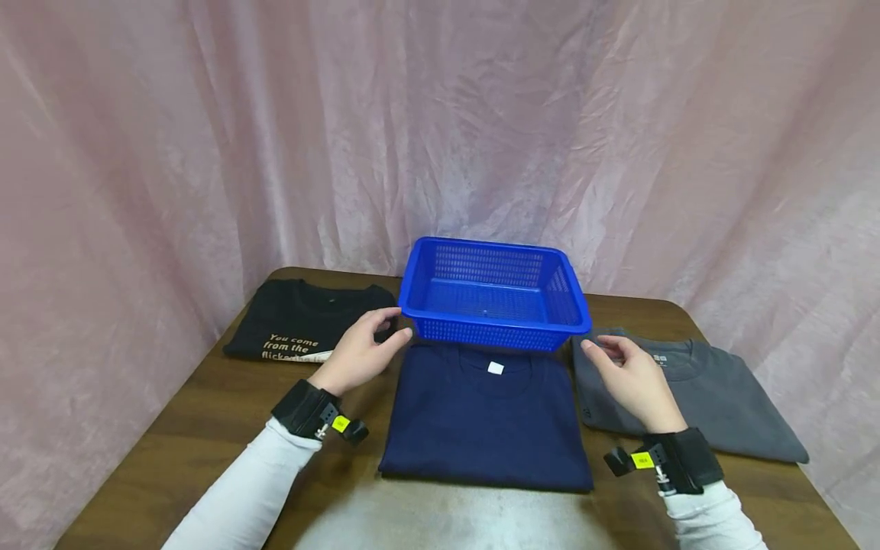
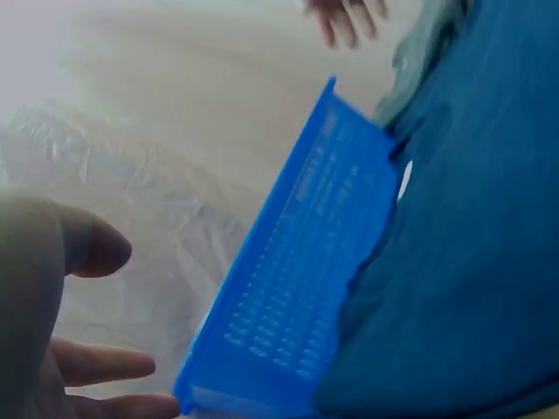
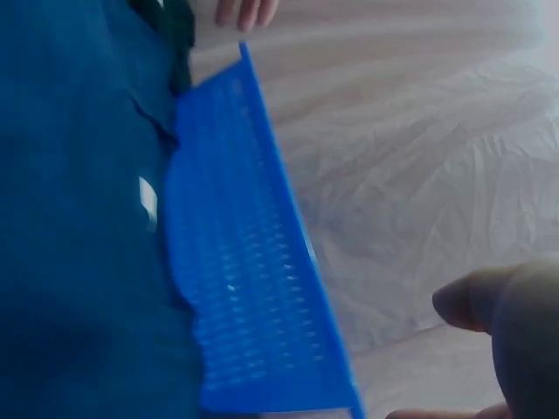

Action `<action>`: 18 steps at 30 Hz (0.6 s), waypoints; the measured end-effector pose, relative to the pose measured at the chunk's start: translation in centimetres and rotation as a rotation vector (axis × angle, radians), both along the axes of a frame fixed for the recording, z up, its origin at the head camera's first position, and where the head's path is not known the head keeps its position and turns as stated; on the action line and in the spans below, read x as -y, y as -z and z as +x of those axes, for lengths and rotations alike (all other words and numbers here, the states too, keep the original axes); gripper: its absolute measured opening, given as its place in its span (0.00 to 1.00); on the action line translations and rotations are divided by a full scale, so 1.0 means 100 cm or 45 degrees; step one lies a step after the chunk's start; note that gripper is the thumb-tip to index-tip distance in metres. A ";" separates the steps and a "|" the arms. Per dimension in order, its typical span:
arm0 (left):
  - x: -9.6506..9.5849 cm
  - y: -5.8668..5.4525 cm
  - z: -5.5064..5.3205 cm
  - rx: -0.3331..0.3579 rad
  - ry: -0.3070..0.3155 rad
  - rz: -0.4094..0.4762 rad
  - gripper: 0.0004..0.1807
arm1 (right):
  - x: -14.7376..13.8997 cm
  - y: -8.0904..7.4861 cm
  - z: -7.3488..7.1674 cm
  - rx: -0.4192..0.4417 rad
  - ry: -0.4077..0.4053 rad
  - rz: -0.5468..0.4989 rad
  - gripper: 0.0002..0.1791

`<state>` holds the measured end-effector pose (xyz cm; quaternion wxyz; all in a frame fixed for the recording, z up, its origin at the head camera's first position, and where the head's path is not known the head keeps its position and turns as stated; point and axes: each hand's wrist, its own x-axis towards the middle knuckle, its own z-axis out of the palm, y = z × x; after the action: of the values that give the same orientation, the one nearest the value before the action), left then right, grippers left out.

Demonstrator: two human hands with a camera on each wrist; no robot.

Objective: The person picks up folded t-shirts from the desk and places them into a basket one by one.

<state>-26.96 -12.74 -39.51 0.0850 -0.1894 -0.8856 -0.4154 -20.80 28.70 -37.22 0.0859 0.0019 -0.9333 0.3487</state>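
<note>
A blue plastic basket (image 1: 491,327) stands at the back of the table, with nothing inside it. My left hand (image 1: 360,351) is at the basket's left front corner, thumb and fingers spread apart, over the edge of a folded black T-shirt (image 1: 275,313). On the other side my right hand (image 1: 632,378) hovers near the right front corner, fingers loosely bent, above a folded grey T-shirt (image 1: 722,397). Neither hand holds anything. Directly in front of the basket lies a folded navy T-shirt (image 1: 488,428) with a white neck label. Both wrist views show the basket's perforated side (image 2: 297,262).
All of this sits on a brown wooden table (image 1: 186,428) with a pale glare patch at its front. A pink curtain (image 1: 440,114) hangs behind and around the table.
</note>
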 end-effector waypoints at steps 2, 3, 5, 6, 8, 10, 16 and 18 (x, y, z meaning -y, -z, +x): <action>0.004 0.004 0.007 0.091 0.018 0.029 0.30 | -0.003 0.006 0.005 0.067 -0.033 -0.050 0.41; 0.006 0.005 0.010 0.135 0.033 0.046 0.28 | -0.004 0.008 0.007 0.102 -0.046 -0.074 0.40; 0.009 0.009 0.014 0.190 0.064 0.071 0.26 | -0.005 0.012 0.012 0.165 -0.059 -0.108 0.39; 0.011 0.012 0.017 0.225 0.083 0.095 0.26 | -0.005 0.015 0.015 0.194 -0.066 -0.121 0.38; 0.013 0.016 0.022 0.319 0.108 0.156 0.25 | -0.005 0.019 0.021 0.263 -0.078 -0.139 0.35; 0.014 0.020 0.028 0.441 0.124 0.219 0.26 | -0.004 0.024 0.028 0.340 -0.082 -0.144 0.33; 0.012 0.029 0.042 0.683 0.038 0.249 0.29 | 0.004 0.038 0.046 0.498 -0.127 -0.135 0.24; 0.010 0.030 0.043 0.696 -0.002 0.239 0.28 | 0.007 0.041 0.048 0.521 -0.128 -0.145 0.23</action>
<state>-22.63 -13.76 -42.54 -0.1393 -0.0612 -0.8334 -0.5313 -15.97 28.02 -41.33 -0.1231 -0.0272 -0.9087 0.3979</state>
